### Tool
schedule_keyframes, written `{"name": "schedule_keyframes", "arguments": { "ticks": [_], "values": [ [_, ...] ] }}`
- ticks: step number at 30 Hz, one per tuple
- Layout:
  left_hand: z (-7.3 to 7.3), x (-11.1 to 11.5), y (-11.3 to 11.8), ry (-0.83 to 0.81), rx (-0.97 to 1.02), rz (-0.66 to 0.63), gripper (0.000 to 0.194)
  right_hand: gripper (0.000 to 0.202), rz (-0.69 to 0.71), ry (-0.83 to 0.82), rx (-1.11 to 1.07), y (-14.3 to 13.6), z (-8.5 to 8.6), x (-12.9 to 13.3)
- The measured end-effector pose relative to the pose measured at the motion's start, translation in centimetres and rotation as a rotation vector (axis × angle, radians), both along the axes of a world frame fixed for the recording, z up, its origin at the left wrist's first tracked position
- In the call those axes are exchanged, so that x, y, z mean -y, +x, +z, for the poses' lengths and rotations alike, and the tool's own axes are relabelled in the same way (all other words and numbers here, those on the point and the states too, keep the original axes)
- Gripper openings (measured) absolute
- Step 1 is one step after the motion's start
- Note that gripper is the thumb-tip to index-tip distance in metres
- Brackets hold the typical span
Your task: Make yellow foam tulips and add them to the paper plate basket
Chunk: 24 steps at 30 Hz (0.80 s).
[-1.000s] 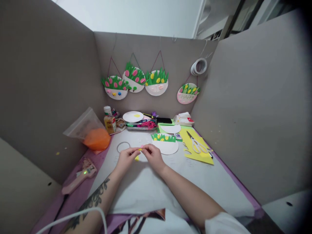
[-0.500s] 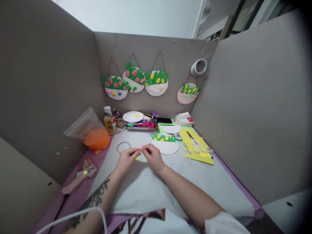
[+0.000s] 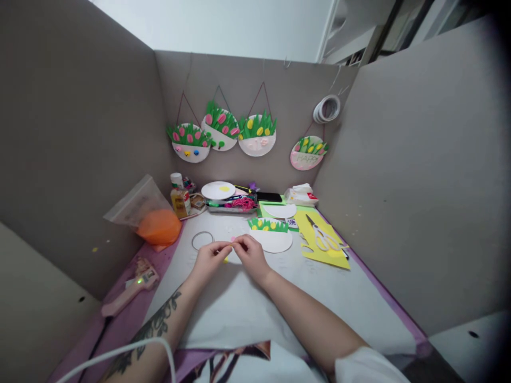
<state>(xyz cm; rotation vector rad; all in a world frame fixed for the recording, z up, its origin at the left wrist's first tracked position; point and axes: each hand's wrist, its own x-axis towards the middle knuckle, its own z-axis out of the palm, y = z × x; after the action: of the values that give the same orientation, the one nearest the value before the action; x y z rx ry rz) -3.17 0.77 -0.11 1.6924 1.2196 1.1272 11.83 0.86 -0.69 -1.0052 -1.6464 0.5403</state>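
My left hand (image 3: 209,260) and my right hand (image 3: 251,257) meet fingertip to fingertip over the white-covered table (image 3: 239,314). Both are pinched closed; whatever lies between the fingertips is too small and hidden to make out. A yellow scrap (image 3: 225,260) shows just below my left fingers. Right behind my right hand lies a white paper plate piece (image 3: 275,242) with green paper grass and yellow flowers along its top. A metal ring (image 3: 203,240) rests behind my left hand, and a small pink piece (image 3: 233,239) is behind the fingertips.
White-handled scissors (image 3: 325,240) lie on yellow paper (image 3: 343,260) at right. A pink glue gun (image 3: 130,294) and a bag of orange material (image 3: 158,226) are at left. A tray (image 3: 233,209) of supplies stands at the back. Decorated plates (image 3: 257,146) hang on the partition.
The fingertips have shifted very slightly, and the yellow bit seen between them before is now hidden. Less of the yellow scrap below my left fingers shows.
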Motion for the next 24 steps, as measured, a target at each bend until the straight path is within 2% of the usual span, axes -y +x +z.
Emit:
{"name": "schedule_keyframes", "arguments": {
  "ticks": [4, 10, 24],
  "values": [
    [-0.19, -0.19, 0.05, -0.016, 0.003, 0.014, 0.028, 0.010, 0.009, -0.027, -0.022, -0.05, -0.18, -0.09],
    [-0.31, -0.29, -0.14, -0.010, 0.001, 0.069, 0.025, 0.018, 0.065, -0.206, -0.182, 0.13, -0.62, -0.61],
    [0.21, 0.14, 0.20, 0.012, -0.019, 0.040, 0.027, 0.010, 0.016, -0.118, -0.037, -0.28, -0.23, -0.23]
  ]
}}
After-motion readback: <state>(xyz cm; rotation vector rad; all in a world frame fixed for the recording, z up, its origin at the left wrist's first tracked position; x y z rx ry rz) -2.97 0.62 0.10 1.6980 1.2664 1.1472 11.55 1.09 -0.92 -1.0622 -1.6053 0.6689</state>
